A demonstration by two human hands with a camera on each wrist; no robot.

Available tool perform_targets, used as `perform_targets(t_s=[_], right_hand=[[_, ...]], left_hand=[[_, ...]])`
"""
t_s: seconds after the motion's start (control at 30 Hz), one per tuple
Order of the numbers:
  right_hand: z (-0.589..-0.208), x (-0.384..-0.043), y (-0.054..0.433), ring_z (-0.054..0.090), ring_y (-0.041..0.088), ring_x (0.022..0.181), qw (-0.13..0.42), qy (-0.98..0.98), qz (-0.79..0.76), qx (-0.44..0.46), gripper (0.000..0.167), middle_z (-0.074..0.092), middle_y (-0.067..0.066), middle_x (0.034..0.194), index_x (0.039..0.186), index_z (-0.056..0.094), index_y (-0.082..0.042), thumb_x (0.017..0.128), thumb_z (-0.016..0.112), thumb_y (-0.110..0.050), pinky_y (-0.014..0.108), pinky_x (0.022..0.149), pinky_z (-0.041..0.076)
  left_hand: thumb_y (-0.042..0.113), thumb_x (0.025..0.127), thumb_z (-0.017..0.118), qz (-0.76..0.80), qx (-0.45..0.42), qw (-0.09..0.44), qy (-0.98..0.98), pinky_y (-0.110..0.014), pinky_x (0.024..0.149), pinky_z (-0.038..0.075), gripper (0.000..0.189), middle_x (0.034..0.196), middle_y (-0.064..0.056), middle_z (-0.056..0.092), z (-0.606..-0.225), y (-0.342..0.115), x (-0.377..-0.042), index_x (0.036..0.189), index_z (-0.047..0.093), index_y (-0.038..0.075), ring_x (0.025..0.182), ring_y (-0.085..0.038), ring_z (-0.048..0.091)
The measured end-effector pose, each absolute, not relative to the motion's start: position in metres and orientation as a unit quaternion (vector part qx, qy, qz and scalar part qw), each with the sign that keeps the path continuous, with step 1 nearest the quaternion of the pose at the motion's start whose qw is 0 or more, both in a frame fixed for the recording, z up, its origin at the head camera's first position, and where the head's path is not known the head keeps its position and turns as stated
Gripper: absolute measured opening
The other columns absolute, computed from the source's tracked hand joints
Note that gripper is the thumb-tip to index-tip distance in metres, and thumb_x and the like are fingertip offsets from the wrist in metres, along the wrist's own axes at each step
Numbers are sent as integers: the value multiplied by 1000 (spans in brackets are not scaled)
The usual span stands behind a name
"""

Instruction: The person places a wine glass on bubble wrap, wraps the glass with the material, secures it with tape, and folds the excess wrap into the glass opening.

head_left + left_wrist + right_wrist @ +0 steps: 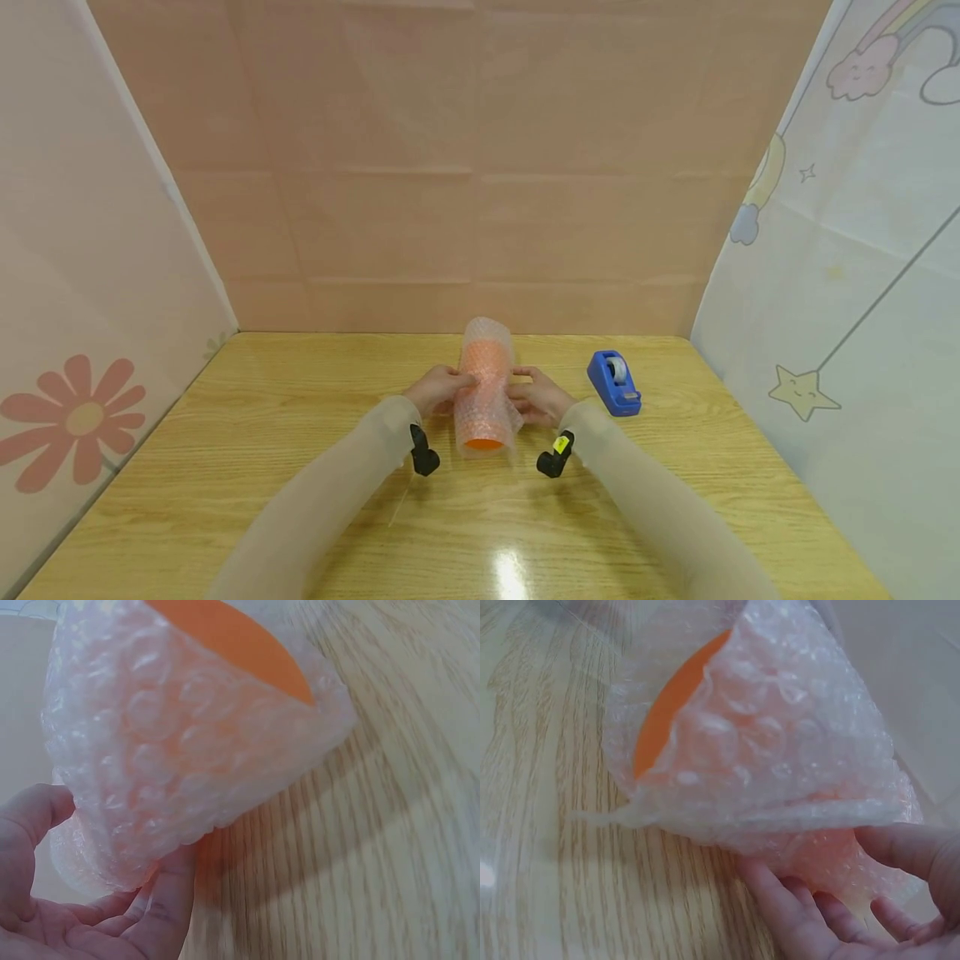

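An orange cylinder-like object [483,444] lies wrapped in clear bubble wrap [491,400] at the middle of the table. Its orange end [240,645] shows at the near opening, and the wrap extends past both ends. My left hand [438,387] holds the bundle's left side, thumb on top and fingers low against the wrap. On the opposite side, my right hand [542,396] has its thumb at the wrap's loose edge [810,817], with the fingers curled beneath along the lower side. A corner of that edge sticks out toward the near end.
A blue tape dispenser [615,385] with a clear roll stands to the right of the bundle on the wooden table [300,417]. A plain backdrop [472,208] rises at the table's far edge, and patterned white panels flank both sides.
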State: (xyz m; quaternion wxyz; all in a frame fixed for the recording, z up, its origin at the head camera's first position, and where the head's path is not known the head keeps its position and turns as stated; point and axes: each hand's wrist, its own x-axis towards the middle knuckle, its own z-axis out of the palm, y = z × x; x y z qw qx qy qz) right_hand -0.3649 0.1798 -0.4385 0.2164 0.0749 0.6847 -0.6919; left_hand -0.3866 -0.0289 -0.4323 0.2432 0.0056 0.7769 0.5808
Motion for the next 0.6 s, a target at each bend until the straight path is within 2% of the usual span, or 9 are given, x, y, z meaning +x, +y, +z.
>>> perform_targets(t_s=[0.33,0.6], right_hand=[[-436,-364,179,64,23,90,208,695,-684,76,60,56,20,120,145,23,-15,97,57,-9,35,70,55],[-434,-363,177,64,20,84,200,706,-675,67,60,56,17,115,145,23,-15,96,57,-10,31,66,54]], left_hand=[[29,94,59,569,34,251,782,-30,70,55,35,90,-3,61,-434,-34,-389,113,62,-1,76,-13,59],[28,95,58,566,36,262,781,-25,60,50,22,74,0,53,-434,-35,-390,92,58,6,66,-11,53]])
